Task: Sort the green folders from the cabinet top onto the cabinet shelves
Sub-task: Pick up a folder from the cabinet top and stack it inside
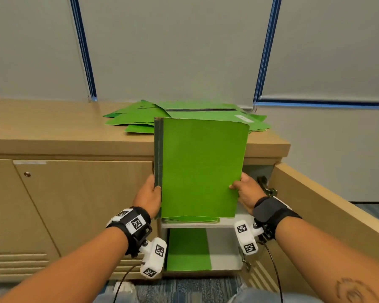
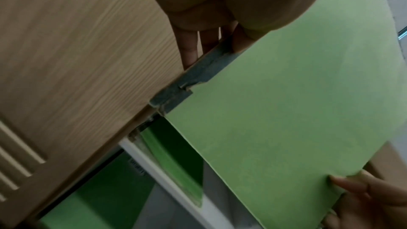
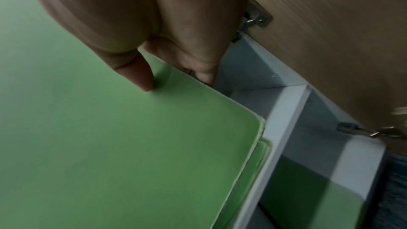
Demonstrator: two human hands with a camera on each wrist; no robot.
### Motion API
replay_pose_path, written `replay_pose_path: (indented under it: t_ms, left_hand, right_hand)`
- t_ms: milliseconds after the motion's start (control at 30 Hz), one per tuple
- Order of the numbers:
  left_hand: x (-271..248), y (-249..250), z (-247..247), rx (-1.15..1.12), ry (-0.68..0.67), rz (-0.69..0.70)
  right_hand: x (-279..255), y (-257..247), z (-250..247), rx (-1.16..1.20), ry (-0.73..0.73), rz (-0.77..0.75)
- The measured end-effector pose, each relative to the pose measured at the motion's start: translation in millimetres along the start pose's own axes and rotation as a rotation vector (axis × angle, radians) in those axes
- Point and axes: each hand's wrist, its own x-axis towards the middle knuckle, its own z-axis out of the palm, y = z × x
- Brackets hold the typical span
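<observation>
I hold a green folder (image 1: 201,167) upright in front of the open cabinet, its dark grey spine on the left. My left hand (image 1: 150,194) grips the spine edge, thumb in front and fingers (image 2: 189,50) behind. My right hand (image 1: 243,191) pinches the right edge, thumb (image 3: 141,76) on the cover. The folder's (image 3: 110,145) lower edge hangs just above several green folders (image 1: 190,219) lying on the upper shelf (image 1: 197,225). Another green folder (image 1: 187,250) lies on the lower shelf. A loose pile of green folders (image 1: 144,119) covers the cabinet top (image 1: 53,127).
The cabinet's right door (image 1: 328,215) stands swung open beside my right arm, hinges (image 3: 255,18) showing. The left door (image 1: 74,204) is closed, with a keyhole. Grey wall panels with blue strips (image 1: 83,51) rise behind. Blue patterned carpet (image 1: 179,289) lies below.
</observation>
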Motion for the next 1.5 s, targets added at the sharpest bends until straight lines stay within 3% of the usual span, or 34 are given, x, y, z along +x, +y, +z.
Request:
replay_pose_path:
  t_ms: [400, 600, 667, 733, 833, 900, 1000, 1133, 1300, 1500]
  left_hand:
    - [-25.0, -97.4, 68.6, 0.178, -0.199, -0.191]
    - [2.0, -109.6, 98.3, 0.171, -0.155, -0.235]
    - [7.7, -110.0, 107.8, 0.239, -0.153, -0.174]
    - [10.5, -112.8, 116.1, 0.456, -0.254, -0.013]
    - [17.2, -120.0, 127.1, 0.778, -0.539, 0.205]
    - [28.4, -126.3, 134.6, 0.918, -0.680, 0.248]
    - [53.4, -133.4, 142.3, 1.058, -0.768, 0.226]
    - [80.7, -144.4, 142.5, 1.037, -0.794, 0.149]
    - [92.0, -143.6, 143.7, 1.077, -0.768, 0.069]
    - [89.8, -152.4, 147.9, 1.234, -0.698, 0.157]
  right_hand:
    - [13.9, 105.6, -11.6, -0.271, -0.083, 0.188]
    - [58.5, 147.8, -14.9, -0.222, 0.060, 0.252]
    - [77.0, 159.8, -17.5, -0.271, 0.108, 0.242]
    - [100.9, 174.7, -19.1, -0.291, 0.137, 0.249]
    - [124.8, 177.2, -12.2, -0.388, 0.177, 0.278]
    - [140.4, 178.1, -8.8, -0.433, 0.142, 0.277]
    - [165.9, 182.6, -0.1, -0.578, 0.033, 0.279]
    - [196.4, 189.5, 7.5, -0.645, -0.039, 0.261]
    - [194.3, 174.4, 19.9, -0.750, -0.180, 0.321]
    - [206.8, 187.3, 35.4, -0.786, -0.208, 0.348]
